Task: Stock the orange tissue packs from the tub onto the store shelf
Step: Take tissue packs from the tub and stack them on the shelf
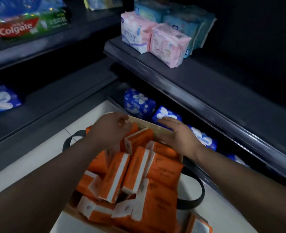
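Two bare hands are hovering over the tub (153,126), and neither is holding anything. The left hand (108,130) is hanging above the far-left part of the pile with its fingers (123,121) loosely curled and nothing between them, though blur is softening the detail. The right hand (179,133) is spreading flat, fingers (167,121) straight, over the tub's far rim and just in front of the blue packs (138,103) on the lowest shelf. The orange tissue packs (138,169) are lying in a loose heap inside the tub, some flat and some on edge, piling up to its rim. The tub is sitting on the pale tiled floor (95,115), close against the dark store shelf (222,84). No orange pack is showing on any shelf in view, so the step in hand is looking like the reach into the tub for a load. The next move is likely calling for both hands to come down onto the topmost packs, close around one or a few, and lift them clear toward the bare stretch of shelf beside the pink packs (167,42); which shelf is meant for them I cannot tell.
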{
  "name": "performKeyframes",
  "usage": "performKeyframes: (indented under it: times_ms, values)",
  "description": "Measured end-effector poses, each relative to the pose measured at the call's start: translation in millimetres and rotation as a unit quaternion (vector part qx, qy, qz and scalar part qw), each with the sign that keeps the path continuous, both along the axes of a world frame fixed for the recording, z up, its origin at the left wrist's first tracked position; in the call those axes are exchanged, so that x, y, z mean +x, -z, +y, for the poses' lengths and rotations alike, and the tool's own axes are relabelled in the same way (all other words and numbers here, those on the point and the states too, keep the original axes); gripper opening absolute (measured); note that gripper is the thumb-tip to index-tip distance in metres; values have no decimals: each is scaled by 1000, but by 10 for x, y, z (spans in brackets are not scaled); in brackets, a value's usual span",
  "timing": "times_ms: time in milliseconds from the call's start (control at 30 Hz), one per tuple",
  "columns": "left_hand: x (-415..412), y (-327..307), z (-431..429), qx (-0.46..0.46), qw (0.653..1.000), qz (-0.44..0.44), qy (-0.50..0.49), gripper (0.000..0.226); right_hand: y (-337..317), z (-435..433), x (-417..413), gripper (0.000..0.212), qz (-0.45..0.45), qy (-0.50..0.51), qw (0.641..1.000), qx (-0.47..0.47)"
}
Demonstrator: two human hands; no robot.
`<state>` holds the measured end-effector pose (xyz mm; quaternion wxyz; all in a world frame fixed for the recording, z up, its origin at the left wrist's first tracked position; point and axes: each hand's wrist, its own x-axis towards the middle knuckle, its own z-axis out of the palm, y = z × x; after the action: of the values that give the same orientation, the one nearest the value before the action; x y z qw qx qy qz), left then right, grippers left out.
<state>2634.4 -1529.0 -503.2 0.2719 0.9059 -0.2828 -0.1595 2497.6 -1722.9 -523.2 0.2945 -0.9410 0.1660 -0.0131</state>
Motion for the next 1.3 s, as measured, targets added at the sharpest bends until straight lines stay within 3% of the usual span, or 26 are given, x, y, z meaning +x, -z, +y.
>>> performKeyframes:
  times_ms: [233, 500, 700, 800, 933, 1067, 1200, 1300]
  values:
    - [-393, -114, 415, 16, 997, -57, -55, 36, -112, 81, -117, 54, -47, -26, 998, -39]
    - [-924, -142, 675, 168, 984, 30, -58, 76, -271, 256, -495, 49, -50, -38, 998, -16]
    - [-1002, -55, 762, 203, 978, 28, -37, 50, -265, 241, -662, 49, -7, -38, 999, -14]
    - [-951, -256, 807, 167, 984, -12, -68, 34, -256, 244, -738, 51, 15, -38, 999, -7]
    - [-932, -503, 887, 28, 989, -19, -145, 43, -262, 342, -814, 53, 23, -56, 997, 47]
    - [-969, -502, 928, -85, 982, 12, -168, 45, -61, 390, -790, 68, 62, -40, 994, 81]
    - [-984, -461, 1008, -79, 981, 2, -178, 44, 59, 437, -763, 75, 101, -21, 991, 89]
    - [-1014, -526, 1029, -80, 979, 14, -188, 42, 43, 434, -747, 65, 92, -23, 991, 98]
